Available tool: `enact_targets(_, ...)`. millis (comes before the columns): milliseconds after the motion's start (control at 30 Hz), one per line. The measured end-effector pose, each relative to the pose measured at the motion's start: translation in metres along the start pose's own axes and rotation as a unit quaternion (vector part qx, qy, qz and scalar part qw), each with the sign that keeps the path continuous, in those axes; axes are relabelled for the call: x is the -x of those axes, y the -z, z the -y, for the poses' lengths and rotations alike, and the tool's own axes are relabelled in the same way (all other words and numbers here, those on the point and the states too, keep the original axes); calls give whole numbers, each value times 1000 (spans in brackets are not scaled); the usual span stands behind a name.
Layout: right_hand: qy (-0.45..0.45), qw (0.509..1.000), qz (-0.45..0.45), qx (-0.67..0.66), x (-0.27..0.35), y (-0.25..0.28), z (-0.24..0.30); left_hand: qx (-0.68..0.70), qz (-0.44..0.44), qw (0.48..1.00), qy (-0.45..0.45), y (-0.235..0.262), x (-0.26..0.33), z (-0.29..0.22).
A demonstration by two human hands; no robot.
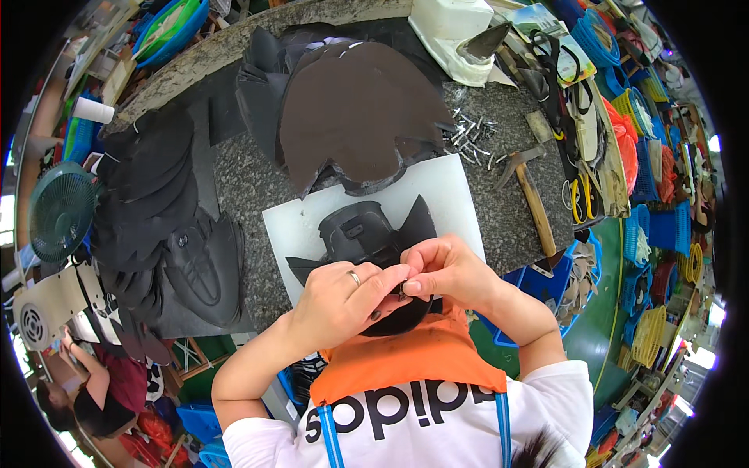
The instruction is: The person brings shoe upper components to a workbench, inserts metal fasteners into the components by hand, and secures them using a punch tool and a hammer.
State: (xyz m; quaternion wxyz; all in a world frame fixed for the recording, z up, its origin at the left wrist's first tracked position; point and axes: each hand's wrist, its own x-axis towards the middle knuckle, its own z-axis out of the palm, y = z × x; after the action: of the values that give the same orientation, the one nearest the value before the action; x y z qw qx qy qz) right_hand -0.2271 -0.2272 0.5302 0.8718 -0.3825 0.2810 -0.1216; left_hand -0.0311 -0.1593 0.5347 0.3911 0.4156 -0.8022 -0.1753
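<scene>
My left hand, with a ring on one finger, is closed in a pinch. Its fingertips meet those of my right hand, which is pinched as well. Between them shows a small dark bit, too hidden to make out. Just beyond the fingers, a black shaped shoe-upper piece with pointed side flaps lies on a white sheet. My hands cover its near part. Beyond the sheet rises a stack of dark brown cut pieces.
Small shiny metal pieces are heaped right of the stack. A hammer and yellow-handled scissors lie further right. Black uppers pile up at left, near a green fan. Another person sits at lower left.
</scene>
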Motion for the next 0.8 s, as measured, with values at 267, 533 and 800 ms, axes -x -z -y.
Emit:
enact_targets(267, 25, 998, 1, -59, -2, -11, -18, -2, 4, 1000, 13, 2, 18, 1)
enact_targets(533, 142, 965, -102, 195, -11, -16, -33, -121, 28, 992, -7, 4, 30, 16)
enact_targets(800, 267, 908, -177, 271, -18, -10, -48, -28, -3, 912, 408, -2, 28, 29)
